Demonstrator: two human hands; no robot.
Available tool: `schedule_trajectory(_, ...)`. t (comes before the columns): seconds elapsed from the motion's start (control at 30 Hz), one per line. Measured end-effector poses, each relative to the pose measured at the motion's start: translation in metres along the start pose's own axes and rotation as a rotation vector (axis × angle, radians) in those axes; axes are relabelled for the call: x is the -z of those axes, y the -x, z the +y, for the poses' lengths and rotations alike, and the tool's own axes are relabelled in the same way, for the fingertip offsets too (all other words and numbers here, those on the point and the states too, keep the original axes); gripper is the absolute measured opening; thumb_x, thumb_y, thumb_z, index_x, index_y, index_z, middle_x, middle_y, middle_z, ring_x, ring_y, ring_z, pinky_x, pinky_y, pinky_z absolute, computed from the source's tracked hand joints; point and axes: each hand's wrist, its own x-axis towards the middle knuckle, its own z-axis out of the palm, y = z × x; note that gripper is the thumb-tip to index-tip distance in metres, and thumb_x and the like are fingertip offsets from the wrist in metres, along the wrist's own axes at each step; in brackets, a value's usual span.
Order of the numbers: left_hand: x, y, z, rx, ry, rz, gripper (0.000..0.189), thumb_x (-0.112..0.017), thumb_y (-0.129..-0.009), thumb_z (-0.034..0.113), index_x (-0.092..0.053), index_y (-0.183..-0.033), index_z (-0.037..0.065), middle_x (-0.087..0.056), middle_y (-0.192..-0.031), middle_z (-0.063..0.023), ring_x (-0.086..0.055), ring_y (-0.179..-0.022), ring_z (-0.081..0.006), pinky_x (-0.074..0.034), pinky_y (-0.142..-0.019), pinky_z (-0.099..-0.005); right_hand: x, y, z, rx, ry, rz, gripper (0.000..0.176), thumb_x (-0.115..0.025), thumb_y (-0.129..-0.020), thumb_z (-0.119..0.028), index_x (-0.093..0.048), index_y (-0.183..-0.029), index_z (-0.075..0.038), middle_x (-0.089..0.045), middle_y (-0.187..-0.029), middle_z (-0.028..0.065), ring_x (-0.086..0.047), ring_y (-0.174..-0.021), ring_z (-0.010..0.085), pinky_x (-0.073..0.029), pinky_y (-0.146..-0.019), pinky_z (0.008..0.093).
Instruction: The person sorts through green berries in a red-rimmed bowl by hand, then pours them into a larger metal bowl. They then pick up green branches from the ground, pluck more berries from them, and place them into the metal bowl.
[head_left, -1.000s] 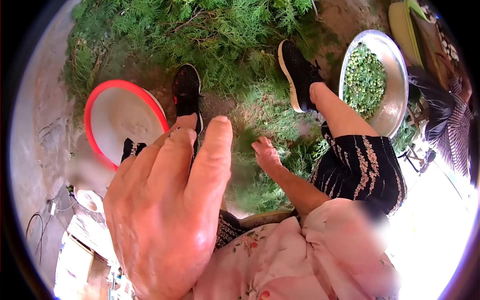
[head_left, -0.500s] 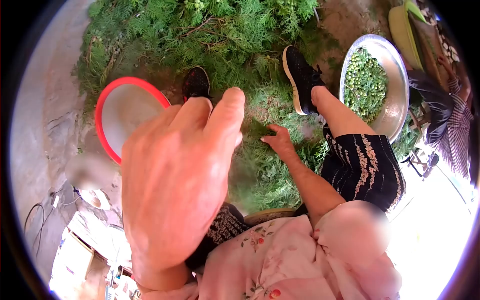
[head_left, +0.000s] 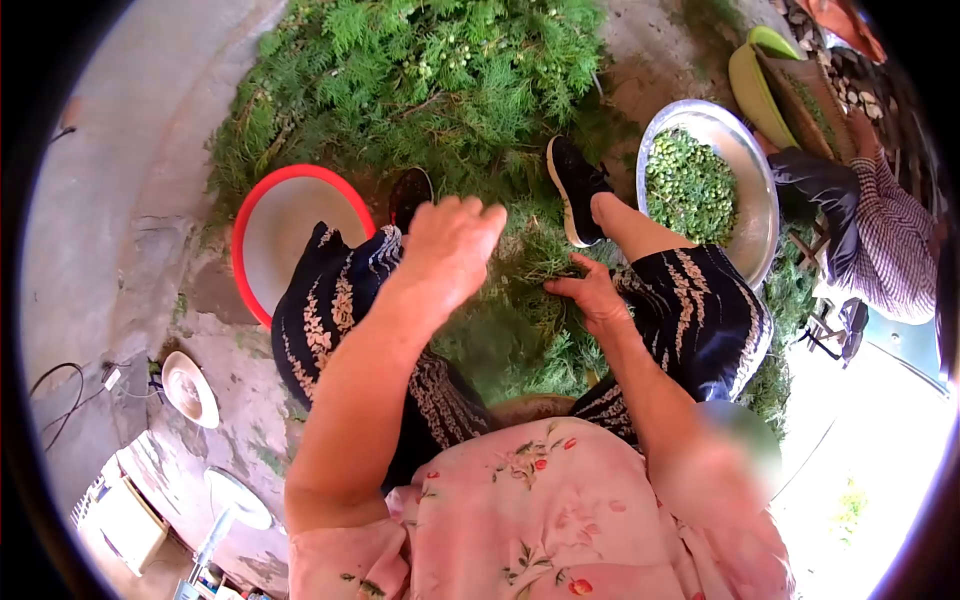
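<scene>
My left hand (head_left: 450,250) is raised above the greenery between my knees, its fingers curled together and slightly blurred; whatever they may hold is hidden. Lower and to the right, my right hand (head_left: 592,295) closes thumb and fingers on a green conifer sprig (head_left: 543,258). Loose feathery sprigs (head_left: 550,365) lie below both hands. Beyond my feet spreads a large heap of conifer branches (head_left: 430,80) with small pale green cones. To the right, a metal basin (head_left: 758,225) holds many picked green cones (head_left: 690,185) mixed with bits of foliage.
A red-rimmed basin (head_left: 240,245) stands beside my left leg. At the right, another person in a checked sleeve (head_left: 890,235) sits near a yellow-green tub (head_left: 745,90). A standing fan (head_left: 238,498) and a pale round dish-like object (head_left: 190,390) are at lower left.
My left hand has dropped away from the camera, uncovering my left knee and more of the red-rimmed basin. My right hand has shifted slightly right, and the sprig in it shows more clearly.
</scene>
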Motion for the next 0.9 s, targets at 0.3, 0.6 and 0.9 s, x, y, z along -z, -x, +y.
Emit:
schedule_trajectory(0.3, -0.074, 0.037, 0.039, -0.125, 0.4, 0.322, 0.044, -0.077, -0.067, 0.023, -0.063, -0.102, 0.001, -0.05, -0.129, -0.019, -0.05, -0.116, -0.0376, -0.043, -0.096, -0.0432, 0.006, 0.066, -0.019, 0.115, -0.284, -0.16, 0.05, -0.068, -0.07, 0.012, -0.055, -0.117, 0.0, -0.066, -0.098, 0.0125, -0.065, -0.086, 0.024, -0.055, -0.077, 0.036)
schedule_trajectory(0.6, -0.119, 0.084, 0.05, 0.24, 0.035, -0.128, 0.018, -0.055, -0.078, 0.015, -0.07, -0.085, 0.009, -0.069, -0.086, -0.0127, -0.066, -0.084, -0.0325, -0.053, -0.074, -0.044, 0.016, 0.101, -0.027, 0.185, -0.426, -0.175, 0.041, -0.07, -0.075, 0.002, -0.059, -0.114, -0.004, -0.064, -0.102, 0.0104, -0.062, -0.091, 0.0245, -0.052, -0.083, 0.0407)
schedule_trajectory(0.9, -0.093, 0.075, 0.071, 0.0, 0.988, 0.093, 0.079, -0.077, -0.066, 0.018, -0.041, -0.131, -0.008, -0.05, -0.128, -0.0261, -0.047, -0.119, -0.0339, -0.037, -0.102, -0.0351, -0.001, 0.153, -0.047, 0.046, -0.552, -0.337, 0.023, -0.063, -0.085, -0.018, -0.062, -0.104, -0.003, -0.067, -0.092, 0.0095, -0.066, -0.079, 0.0214, -0.056, -0.072, 0.0377)
